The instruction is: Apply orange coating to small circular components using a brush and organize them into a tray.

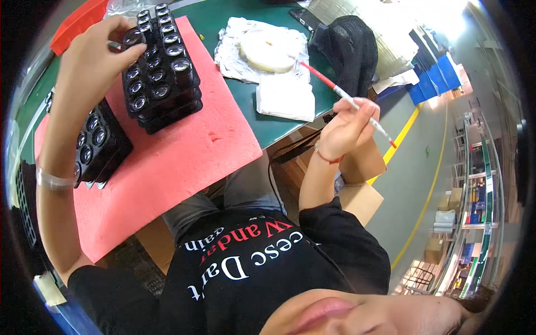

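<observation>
My left hand reaches over a stack of black trays with rows of round glass lenses. Its thumb and fingers close round one black-rimmed lens at the stack's left edge. Raised to the right of the table, my right hand grips a thin pen-like stick, red and white with red ends. The stick slants across the fingers, its upper end towards the table. Under my left forearm, a second group of black lens trays is partly hidden. Both groups rest on a pink foam sheet.
On the green table lie crumpled foil with a round cream-coloured disc, a white stack of wipes and a black mesh bag. A red bin stands far left. Cardboard boxes sit below right.
</observation>
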Demonstrator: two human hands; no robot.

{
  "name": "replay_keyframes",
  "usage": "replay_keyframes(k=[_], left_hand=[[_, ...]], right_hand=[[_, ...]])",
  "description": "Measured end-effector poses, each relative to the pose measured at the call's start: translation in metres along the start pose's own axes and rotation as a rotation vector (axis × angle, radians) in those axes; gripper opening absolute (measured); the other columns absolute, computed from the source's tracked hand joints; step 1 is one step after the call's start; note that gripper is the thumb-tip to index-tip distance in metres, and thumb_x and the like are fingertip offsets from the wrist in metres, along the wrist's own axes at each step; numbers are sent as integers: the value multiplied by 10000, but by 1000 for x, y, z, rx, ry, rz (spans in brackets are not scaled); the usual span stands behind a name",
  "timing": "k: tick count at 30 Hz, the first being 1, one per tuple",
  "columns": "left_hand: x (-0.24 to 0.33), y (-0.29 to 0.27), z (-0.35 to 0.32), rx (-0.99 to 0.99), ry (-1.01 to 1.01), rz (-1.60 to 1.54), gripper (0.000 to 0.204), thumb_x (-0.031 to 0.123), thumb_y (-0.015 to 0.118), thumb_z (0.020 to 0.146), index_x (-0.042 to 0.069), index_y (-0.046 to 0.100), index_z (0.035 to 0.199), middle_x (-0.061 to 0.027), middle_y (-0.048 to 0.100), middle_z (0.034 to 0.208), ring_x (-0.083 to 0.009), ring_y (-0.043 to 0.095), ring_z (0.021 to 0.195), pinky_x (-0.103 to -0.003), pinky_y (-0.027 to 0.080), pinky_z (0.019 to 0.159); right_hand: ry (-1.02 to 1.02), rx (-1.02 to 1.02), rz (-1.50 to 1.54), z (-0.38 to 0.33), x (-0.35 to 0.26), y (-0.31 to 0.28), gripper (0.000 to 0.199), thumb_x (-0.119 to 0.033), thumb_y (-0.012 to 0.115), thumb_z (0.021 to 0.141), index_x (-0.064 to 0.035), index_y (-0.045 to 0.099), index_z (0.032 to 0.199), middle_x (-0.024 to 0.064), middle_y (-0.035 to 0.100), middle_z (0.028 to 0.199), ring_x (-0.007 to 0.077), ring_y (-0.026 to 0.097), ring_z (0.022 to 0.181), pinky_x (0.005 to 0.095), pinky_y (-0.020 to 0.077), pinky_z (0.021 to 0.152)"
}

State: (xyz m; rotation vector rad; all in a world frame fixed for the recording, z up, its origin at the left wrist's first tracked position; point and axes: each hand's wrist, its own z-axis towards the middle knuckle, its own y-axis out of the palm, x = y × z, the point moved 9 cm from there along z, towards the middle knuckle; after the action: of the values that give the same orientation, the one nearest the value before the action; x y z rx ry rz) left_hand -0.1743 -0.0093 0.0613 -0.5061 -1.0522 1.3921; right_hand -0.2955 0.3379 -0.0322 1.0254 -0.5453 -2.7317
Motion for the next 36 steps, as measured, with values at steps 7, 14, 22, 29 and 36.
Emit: replay_keyframes(k=[7,14,22,29,36], left_hand=[[65,13,-83,-280,-57,-506,235,-54,579,618,5,542,843,-66,555,752,-129,555,643,-229,448,616],[33,43,-144,-265,-268,-657,240,-66,575,624,-16,554,858,-83,556,799,-155,571,717,-242,478,673],[-5,55,-184,19,-700,-1031,221,-18,627,690,-31,563,902,-20,568,788,-82,551,725,-200,448,674],[-8,61,-179,-27,-696,-1025,248,65,689,674,-40,587,874,-51,614,736,-70,572,660,-200,473,576],[-11,62,-184,-14,-720,-1080,259,87,700,672,-40,593,870,-47,613,725,-76,569,644,-200,471,577]], right_hand=[[-7,-253,-310,18,20,13,256,-206,402,909,8,488,796,75,542,613,118,513,559,220,424,558],[-8,-336,-332,15,22,25,237,-191,411,905,3,490,794,59,529,600,107,499,542,215,407,538],[351,-90,512,4,43,14,182,-219,470,869,-74,530,778,-4,540,662,91,425,561,224,326,548],[482,-434,690,-74,10,78,281,-331,303,926,-99,392,794,21,427,530,121,369,471,254,302,497],[479,-493,676,-90,12,89,283,-328,304,924,-95,379,781,30,418,518,119,353,425,253,279,463]])
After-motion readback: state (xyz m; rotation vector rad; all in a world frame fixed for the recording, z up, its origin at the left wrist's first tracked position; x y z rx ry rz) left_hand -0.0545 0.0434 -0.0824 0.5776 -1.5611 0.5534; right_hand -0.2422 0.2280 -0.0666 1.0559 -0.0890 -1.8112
